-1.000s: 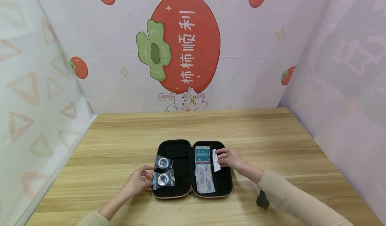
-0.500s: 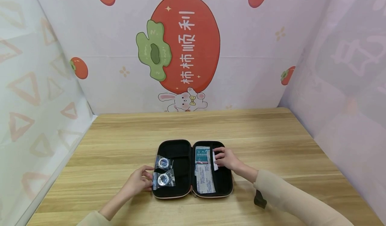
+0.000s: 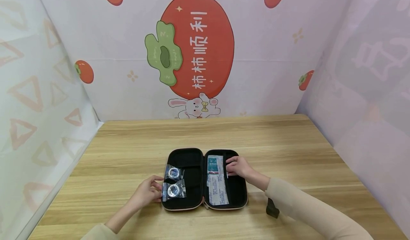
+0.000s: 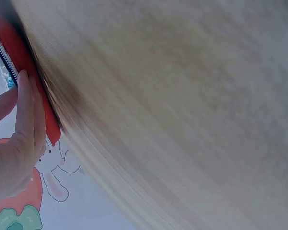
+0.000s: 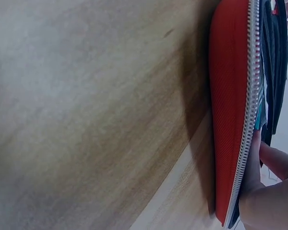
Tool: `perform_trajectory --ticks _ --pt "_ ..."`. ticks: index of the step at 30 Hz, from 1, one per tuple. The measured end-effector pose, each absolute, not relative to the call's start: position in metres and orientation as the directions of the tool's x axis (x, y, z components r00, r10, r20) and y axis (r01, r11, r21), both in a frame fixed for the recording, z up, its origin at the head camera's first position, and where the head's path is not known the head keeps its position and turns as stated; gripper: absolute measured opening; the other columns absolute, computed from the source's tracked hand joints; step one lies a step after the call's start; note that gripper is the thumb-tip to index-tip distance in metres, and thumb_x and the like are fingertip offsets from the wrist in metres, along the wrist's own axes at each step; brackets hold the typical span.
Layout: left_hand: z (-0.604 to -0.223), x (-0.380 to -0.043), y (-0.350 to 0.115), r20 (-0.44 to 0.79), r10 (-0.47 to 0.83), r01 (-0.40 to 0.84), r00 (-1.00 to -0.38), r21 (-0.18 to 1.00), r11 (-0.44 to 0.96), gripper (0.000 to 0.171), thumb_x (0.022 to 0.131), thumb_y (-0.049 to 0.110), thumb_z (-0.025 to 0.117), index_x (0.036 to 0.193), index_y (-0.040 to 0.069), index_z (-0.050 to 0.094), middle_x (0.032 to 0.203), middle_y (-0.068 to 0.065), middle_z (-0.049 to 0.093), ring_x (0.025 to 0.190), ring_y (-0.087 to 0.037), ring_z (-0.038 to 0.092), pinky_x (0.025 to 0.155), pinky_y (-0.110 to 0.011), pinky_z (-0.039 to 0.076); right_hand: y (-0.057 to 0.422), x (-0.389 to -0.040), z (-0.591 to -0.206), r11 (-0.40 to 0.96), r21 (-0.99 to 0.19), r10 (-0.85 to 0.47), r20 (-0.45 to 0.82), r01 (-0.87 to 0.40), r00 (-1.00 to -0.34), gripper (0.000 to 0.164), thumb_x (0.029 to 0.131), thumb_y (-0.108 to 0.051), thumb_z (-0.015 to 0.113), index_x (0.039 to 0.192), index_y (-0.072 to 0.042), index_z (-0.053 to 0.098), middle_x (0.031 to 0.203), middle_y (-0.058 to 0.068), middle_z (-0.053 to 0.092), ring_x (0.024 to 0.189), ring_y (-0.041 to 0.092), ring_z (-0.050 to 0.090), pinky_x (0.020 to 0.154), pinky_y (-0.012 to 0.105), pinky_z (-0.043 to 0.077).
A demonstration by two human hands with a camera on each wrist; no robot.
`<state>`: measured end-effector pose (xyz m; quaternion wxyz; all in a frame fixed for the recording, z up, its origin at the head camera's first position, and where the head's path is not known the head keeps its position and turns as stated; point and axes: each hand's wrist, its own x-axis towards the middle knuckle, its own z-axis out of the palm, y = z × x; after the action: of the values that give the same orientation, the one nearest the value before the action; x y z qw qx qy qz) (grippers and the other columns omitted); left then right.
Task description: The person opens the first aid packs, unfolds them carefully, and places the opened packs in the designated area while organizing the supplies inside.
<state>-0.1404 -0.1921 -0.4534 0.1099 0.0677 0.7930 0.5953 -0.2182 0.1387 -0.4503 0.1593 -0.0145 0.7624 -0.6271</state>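
A zip case [image 3: 193, 205], black inside and red outside, lies unfolded on the table. My left hand [image 3: 148, 192] holds its left edge, fingers along the red wall in the left wrist view. Over the right half, my right hand [image 3: 240, 167] pinches the end of a slim white paper packet [image 3: 221, 169] that runs beneath a black elastic strap [image 3: 225, 165]. Most of the packet shows left of the strap, overlapping a teal sachet [image 3: 212, 164]; its pinched end is largely hidden by the fingers. Below lies a white packet with blue print [image 3: 217, 193].
In the left half of the case sit two clear-wrapped white rolls, an upper roll [image 3: 174, 173] and a lower roll [image 3: 173, 190]. A dark object [image 3: 272, 209] shows below the right sleeve. The wooden table [image 3: 205, 135] meets a printed backdrop [image 3: 262, 83] behind.
My right hand has moved slightly left, sliding the white packet under the strap and over the teal sachet. The left hand stays on the case edge.
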Motion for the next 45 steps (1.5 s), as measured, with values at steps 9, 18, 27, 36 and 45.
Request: perform_trajectory --ticks 9,18,27,36,45 --pt "-0.445 -0.139 -0.187 -0.177 0.185 -0.102 -0.967 0.929 0.355 0.049 0.069 -0.018 0.054 0.115 -0.017 0.038 0.082 -0.014 0.05 0.066 -0.018 0.057 0.055 -0.032 0.056 0.135 -0.22 -0.451 0.197 -0.957 -0.203 -0.251 0.212 -0.947 0.031 0.076 0.015 0.05 0.106 0.019 0.044 0.076 0.015 0.062 0.063 0.016 0.058 0.063 0.035 0.056" --pt "-0.446 -0.14 -0.187 -0.179 0.181 -0.104 -0.967 0.927 0.362 0.048 0.069 -0.019 0.053 0.115 -0.017 0.039 0.081 -0.014 0.051 0.065 -0.019 0.057 0.055 -0.033 0.056 0.134 -0.22 -0.45 0.201 -0.95 -0.206 -0.278 0.238 -0.938 0.033 0.079 0.014 0.05 0.111 0.019 0.042 0.083 0.019 0.063 0.07 0.015 0.059 0.067 0.035 0.056" --pt "-0.446 -0.14 -0.187 -0.18 0.179 -0.106 -0.967 0.926 0.362 0.048 0.069 -0.02 0.053 0.115 -0.017 0.039 0.081 -0.014 0.051 0.066 -0.018 0.057 0.055 -0.032 0.056 0.144 -0.216 -0.444 0.177 -0.961 -0.277 -0.254 0.21 -0.927 0.036 0.08 0.014 0.048 0.115 0.021 0.039 0.084 0.02 0.062 0.073 0.015 0.059 0.072 0.035 0.055" --pt "-0.446 -0.139 -0.187 -0.18 0.179 -0.107 -0.967 0.927 0.359 0.048 0.068 -0.02 0.053 0.114 -0.017 0.039 0.082 -0.015 0.051 0.066 -0.019 0.057 0.056 -0.033 0.056 0.158 -0.21 -0.437 0.254 -0.967 -0.369 -0.094 -0.003 -0.925 0.033 0.079 0.01 0.05 0.11 0.022 0.044 0.095 0.032 0.057 0.078 0.022 0.061 0.07 0.035 0.055" --pt "-0.447 -0.139 -0.188 -0.174 0.192 -0.1 -0.966 0.934 0.344 0.048 0.069 -0.02 0.053 0.115 -0.018 0.038 0.082 -0.015 0.051 0.066 -0.02 0.057 0.056 -0.034 0.056 0.177 -0.202 -0.43 0.359 -0.921 -0.356 0.011 -0.148 -0.934 0.031 0.081 0.005 0.054 0.11 0.017 0.048 0.101 0.032 0.055 0.085 0.035 0.059 0.066 0.03 0.055"
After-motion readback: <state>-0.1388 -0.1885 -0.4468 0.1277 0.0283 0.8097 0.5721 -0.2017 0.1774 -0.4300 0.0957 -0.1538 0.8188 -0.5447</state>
